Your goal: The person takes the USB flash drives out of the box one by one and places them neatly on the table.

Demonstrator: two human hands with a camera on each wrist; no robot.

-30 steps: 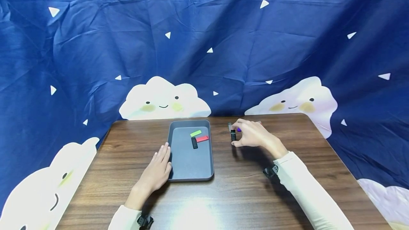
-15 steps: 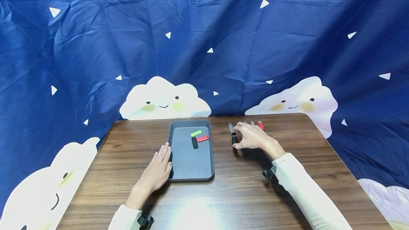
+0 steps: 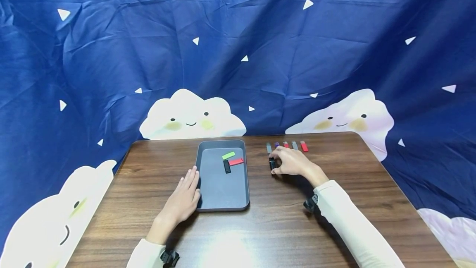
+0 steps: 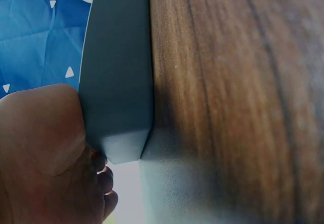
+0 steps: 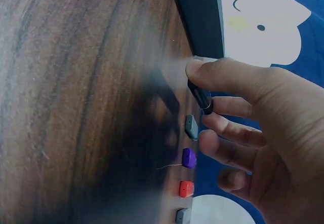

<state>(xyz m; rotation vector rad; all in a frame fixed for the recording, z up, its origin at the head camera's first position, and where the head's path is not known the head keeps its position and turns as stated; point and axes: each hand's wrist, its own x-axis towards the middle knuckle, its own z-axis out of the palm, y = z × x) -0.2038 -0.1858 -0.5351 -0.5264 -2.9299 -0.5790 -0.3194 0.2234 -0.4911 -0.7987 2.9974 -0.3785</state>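
My right hand (image 3: 291,162) pinches a black USB flash drive (image 3: 272,165) lengthwise between thumb and fingertips. In the right wrist view the black drive (image 5: 199,95) is off the tabletop, its shadow falling on the wood. Along the left side of the grey tray (image 3: 223,193), my left hand (image 3: 183,199) lies with its fingers straight and touching the wall. Inside the tray are a green flash drive (image 3: 228,155), a red one (image 3: 236,161) and another black one (image 3: 227,167).
Beyond the right hand, several flash drives stand in a row near the table's back edge: a grey one (image 3: 269,148), a purple one (image 5: 189,158), a red one (image 3: 304,147) and others. A blue cloud-patterned curtain (image 3: 267,53) hangs behind the wooden table (image 3: 156,156).
The right hand has drawn slightly toward me with the black flash drive, and more of the row behind it shows. The left hand and tray have stayed put.
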